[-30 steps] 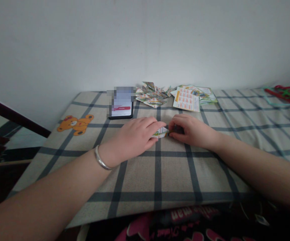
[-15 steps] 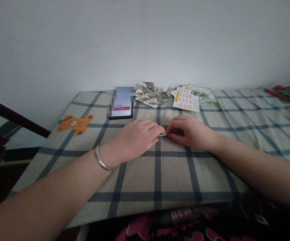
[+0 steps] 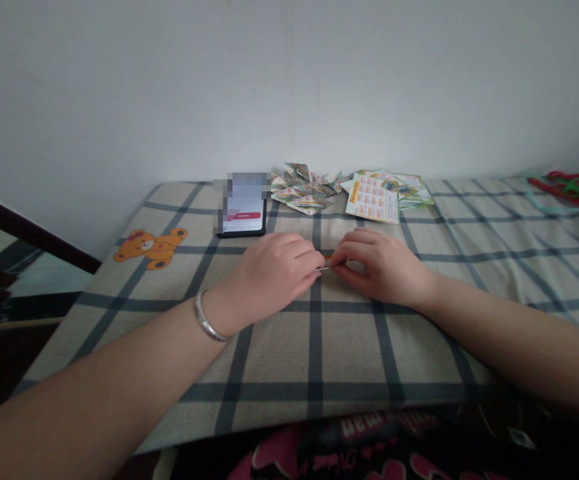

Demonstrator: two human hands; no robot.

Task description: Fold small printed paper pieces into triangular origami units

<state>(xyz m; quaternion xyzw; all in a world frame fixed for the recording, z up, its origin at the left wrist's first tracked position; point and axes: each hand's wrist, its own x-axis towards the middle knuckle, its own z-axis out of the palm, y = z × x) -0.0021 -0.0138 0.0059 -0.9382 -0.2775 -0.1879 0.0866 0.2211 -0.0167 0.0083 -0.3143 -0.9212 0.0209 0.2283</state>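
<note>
Centrally, a small piece of paper (image 3: 324, 266), mostly hidden, spans the gap between the left hand (image 3: 282, 272), closed over one end, and the right hand (image 3: 382, 267), curled with fingertips pinching the other, above checked cloth (image 3: 277, 360), with folded papers (image 3: 305, 193) and a phone (image 3: 244, 223) beyond.

On the cloth (image 3: 279, 360), before the wall (image 3: 319, 80), a row runs left to right: phone (image 3: 242, 217), folded pieces (image 3: 303, 193), overlapping sheets (image 3: 374, 198), then, well apart, cords (image 3: 572, 191). The bear (image 3: 152, 248) lies left of the phone, nearer the front. Before the pieces and sheets, paper (image 3: 322, 269) sits between left hand (image 3: 282, 270) and right hand (image 3: 377, 265), touching both.
</note>
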